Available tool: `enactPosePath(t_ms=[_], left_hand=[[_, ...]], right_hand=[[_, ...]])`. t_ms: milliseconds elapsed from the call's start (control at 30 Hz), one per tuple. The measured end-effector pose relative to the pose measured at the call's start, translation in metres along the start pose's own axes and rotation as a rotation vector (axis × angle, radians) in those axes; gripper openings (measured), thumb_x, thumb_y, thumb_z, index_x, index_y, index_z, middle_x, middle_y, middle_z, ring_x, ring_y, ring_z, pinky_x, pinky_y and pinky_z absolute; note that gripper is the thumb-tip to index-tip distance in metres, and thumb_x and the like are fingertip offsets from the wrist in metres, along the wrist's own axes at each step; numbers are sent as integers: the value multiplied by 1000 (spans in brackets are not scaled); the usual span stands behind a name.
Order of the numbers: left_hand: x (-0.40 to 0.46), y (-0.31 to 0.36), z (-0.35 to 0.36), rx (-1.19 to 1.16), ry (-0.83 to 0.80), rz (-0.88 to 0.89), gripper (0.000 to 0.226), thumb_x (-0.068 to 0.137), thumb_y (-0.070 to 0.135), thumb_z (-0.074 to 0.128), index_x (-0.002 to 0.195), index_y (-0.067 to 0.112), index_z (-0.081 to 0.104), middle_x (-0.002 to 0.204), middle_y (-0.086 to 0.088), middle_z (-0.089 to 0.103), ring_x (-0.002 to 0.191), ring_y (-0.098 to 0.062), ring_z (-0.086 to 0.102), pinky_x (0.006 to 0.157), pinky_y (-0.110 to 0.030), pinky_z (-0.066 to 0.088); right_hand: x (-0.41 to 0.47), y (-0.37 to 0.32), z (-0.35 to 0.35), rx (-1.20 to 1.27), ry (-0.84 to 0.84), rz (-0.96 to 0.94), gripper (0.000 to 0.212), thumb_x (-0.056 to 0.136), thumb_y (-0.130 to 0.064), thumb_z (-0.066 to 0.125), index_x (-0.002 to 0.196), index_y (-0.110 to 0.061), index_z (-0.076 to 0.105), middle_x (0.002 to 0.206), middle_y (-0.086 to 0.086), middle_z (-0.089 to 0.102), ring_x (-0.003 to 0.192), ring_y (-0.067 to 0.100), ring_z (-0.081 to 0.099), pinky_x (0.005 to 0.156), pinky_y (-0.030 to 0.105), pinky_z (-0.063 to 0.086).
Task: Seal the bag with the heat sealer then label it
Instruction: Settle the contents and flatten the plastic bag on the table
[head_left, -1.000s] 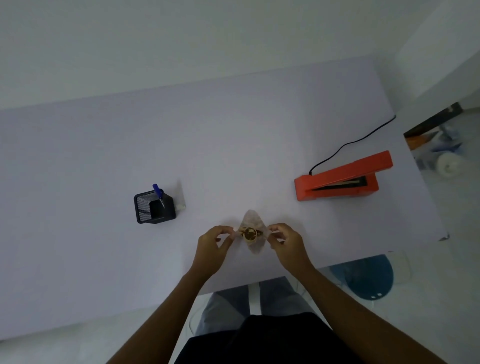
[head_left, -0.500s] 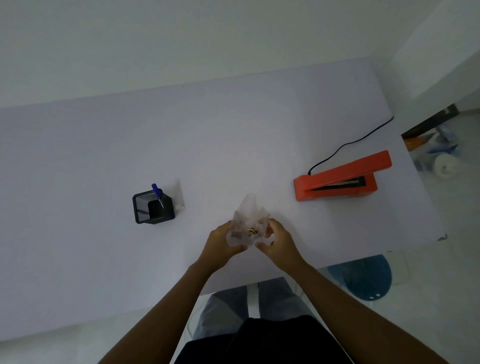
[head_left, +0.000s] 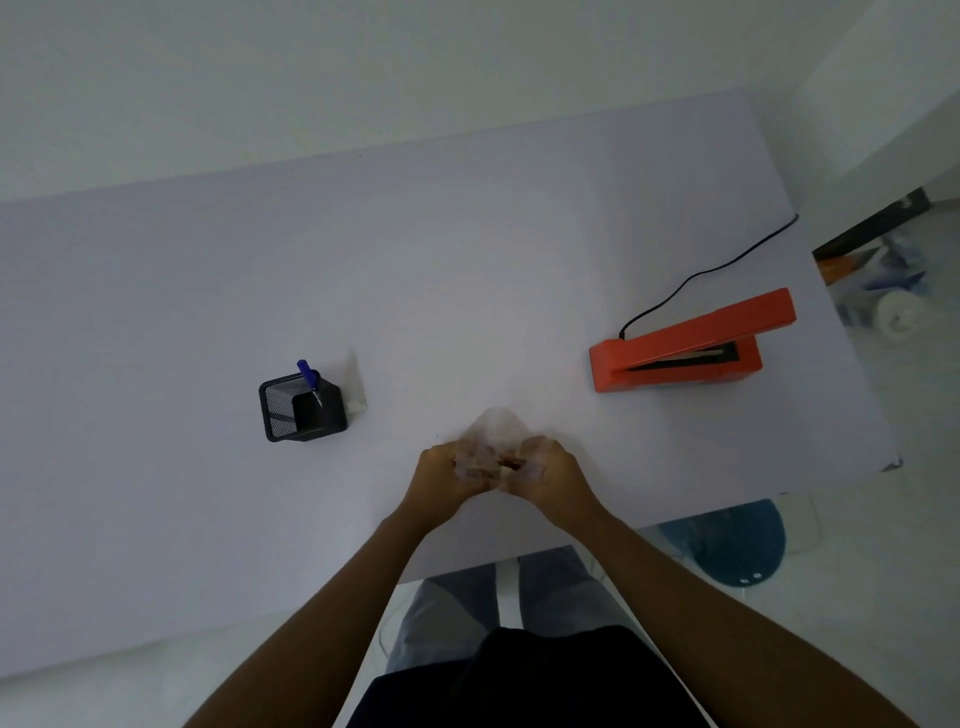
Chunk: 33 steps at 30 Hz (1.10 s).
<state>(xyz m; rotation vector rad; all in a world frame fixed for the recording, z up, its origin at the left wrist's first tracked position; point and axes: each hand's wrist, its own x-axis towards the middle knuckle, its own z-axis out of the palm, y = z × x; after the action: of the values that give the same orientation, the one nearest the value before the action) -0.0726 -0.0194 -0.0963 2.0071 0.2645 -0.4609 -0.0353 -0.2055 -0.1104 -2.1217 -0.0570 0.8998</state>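
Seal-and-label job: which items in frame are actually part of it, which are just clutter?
Job items:
clear plastic bag, gripped by left hand and right hand
orange heat sealer, arm raised
blue pen in black mesh holder
white label sheet, probably

Clutter:
blue round stool
blurred floor items, far right

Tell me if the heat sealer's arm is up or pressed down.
Up. The orange heat sealer has its arm lifted off the base, leaving a dark wedge-shaped gap that widens toward its right end.

Both hands gripping a clear bag at frame centre

Left hand (head_left: 441, 480) and right hand (head_left: 558, 483) are clasping the bag (head_left: 496, 431) over the bench (head_left: 467, 260); orange heat sealer (head_left: 685, 345) is sitting right.
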Motion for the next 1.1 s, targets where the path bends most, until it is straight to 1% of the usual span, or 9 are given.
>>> enactPosePath(t_ms=[133, 200, 300, 467, 533, 600, 700, 900, 1100], left_hand=[[0, -8, 1, -57, -24, -10, 13, 91, 12, 71, 101, 5, 75, 97, -5, 73, 87, 3, 67, 84, -21, 56], [-3, -5, 1, -82, -2, 18, 11, 91, 20, 72, 97, 12, 77, 94, 3, 74, 89, -4, 69, 81, -18, 56], [-5, 1, -1, -159, 9, 45, 4, 88, 16, 74, 91, 17, 75, 88, 11, 72, 86, -2, 69, 74, -11, 52], [-3, 0, -3, -241, -5, 38, 13, 85, 27, 77, 96, 20, 74, 92, 10, 74, 89, -7, 70, 78, -17, 55], [-3, 3, -5, -284, -39, -10, 14, 86, 29, 76, 97, 21, 74, 92, 10, 75, 90, -11, 72, 82, -26, 59], [-4, 5, -7, -319, -74, 6, 8, 89, 21, 72, 97, 20, 74, 87, 13, 75, 87, -12, 72, 78, -23, 58], [-5, 9, -9, -332, -58, 32, 8, 91, 19, 69, 96, 21, 75, 86, 17, 75, 85, -9, 72, 71, -14, 54], [-6, 6, -10, -453, -20, -67, 18, 90, 14, 70, 106, 11, 77, 92, 0, 78, 86, -17, 74, 78, -23, 58], [-12, 3, -8, -456, -13, -120, 19, 93, 21, 64, 107, 14, 77, 94, 5, 78, 92, -12, 72, 76, -20, 57]], right_hand=[[-5, 2, 0, 59, 40, -21, 31, 79, -32, 81, 99, -9, 73, 100, 4, 72, 95, 21, 68, 87, 28, 55], [-8, 5, -1, 120, 76, -19, 39, 78, -33, 82, 106, -9, 72, 104, 1, 73, 95, 14, 69, 87, 19, 53], [-10, 5, -3, 152, 98, -60, 39, 80, -23, 82, 112, -6, 70, 106, -6, 69, 92, 2, 66, 85, 6, 48], [-10, 7, -7, 196, 111, -116, 37, 81, -20, 81, 114, -6, 70, 107, -10, 68, 90, -9, 65, 83, 4, 47], [-10, 6, -10, 204, 111, -139, 36, 83, -25, 79, 114, -8, 72, 109, -9, 68, 95, -2, 66, 86, 7, 48], [-11, 4, -11, 207, 96, -158, 36, 84, -30, 77, 115, -12, 73, 112, -8, 70, 98, 5, 67, 88, 14, 51], [-11, 3, -13, 257, 74, -156, 32, 85, -23, 77, 115, -10, 73, 108, -7, 71, 94, -2, 68, 82, 11, 51], [-13, 2, -19, 435, 21, -110, 24, 88, -17, 75, 110, -10, 76, 105, 1, 76, 98, 13, 71, 87, 24, 58], [-15, -1, -25, 509, 32, -79, 20, 84, -14, 77, 101, -4, 78, 95, 6, 78, 90, 17, 75, 77, 25, 59]])
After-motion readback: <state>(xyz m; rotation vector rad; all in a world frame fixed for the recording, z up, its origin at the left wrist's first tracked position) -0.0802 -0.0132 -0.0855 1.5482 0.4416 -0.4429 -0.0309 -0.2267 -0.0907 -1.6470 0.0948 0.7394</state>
